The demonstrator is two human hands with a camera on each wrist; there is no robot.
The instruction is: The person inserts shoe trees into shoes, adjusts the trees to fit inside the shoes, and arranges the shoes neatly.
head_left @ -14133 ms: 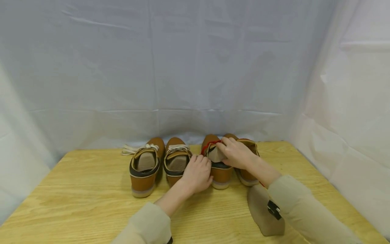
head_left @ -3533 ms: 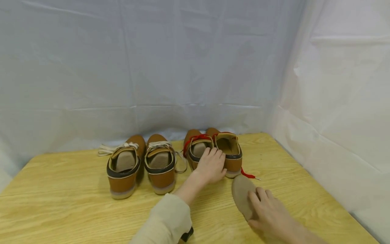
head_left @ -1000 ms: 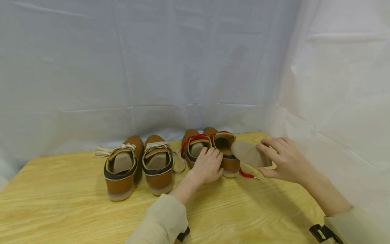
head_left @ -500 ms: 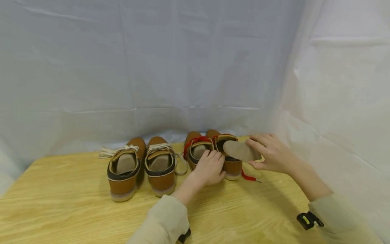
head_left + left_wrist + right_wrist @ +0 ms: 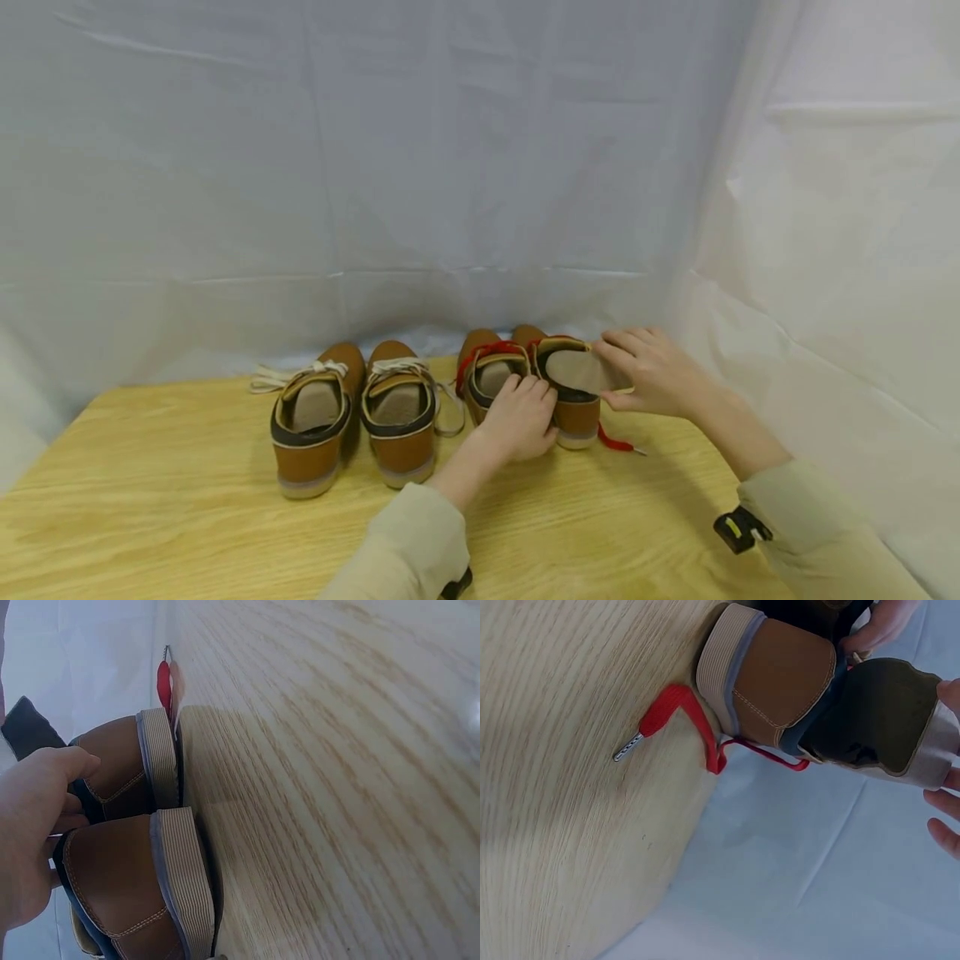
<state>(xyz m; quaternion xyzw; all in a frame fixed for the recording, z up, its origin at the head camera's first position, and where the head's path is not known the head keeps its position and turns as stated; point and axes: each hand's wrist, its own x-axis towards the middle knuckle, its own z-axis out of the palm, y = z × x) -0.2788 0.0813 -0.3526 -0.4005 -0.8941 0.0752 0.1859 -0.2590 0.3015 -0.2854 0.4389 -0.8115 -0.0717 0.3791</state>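
My right hand (image 5: 652,371) pinches a beige insole (image 5: 577,371) by its heel end, thumb below and fingers above. The insole's front end slants into the collar of the rightmost brown shoe (image 5: 577,417), which has red laces. In the right wrist view the dark underside of the insole (image 5: 889,712) shows over the heel. My left hand (image 5: 521,418) grips that shoe's collar on its left side; the left wrist view has the thumb on the heel (image 5: 116,761). Left of it stands the other red-laced shoe (image 5: 474,346), an insole (image 5: 492,377) inside, partly hidden by my left hand.
Two brown shoes with cream laces, one farther left (image 5: 307,458) and one beside it (image 5: 405,454), stand with insoles inside. A red lace end (image 5: 617,443) trails on the wooden table (image 5: 187,492). White sheeting (image 5: 480,167) hangs behind and at the sides.
My right hand picked the insole off the table, lifted it and moved it left, its front end now entering the rightmost shoe. My left hand stays at the red-laced shoes.
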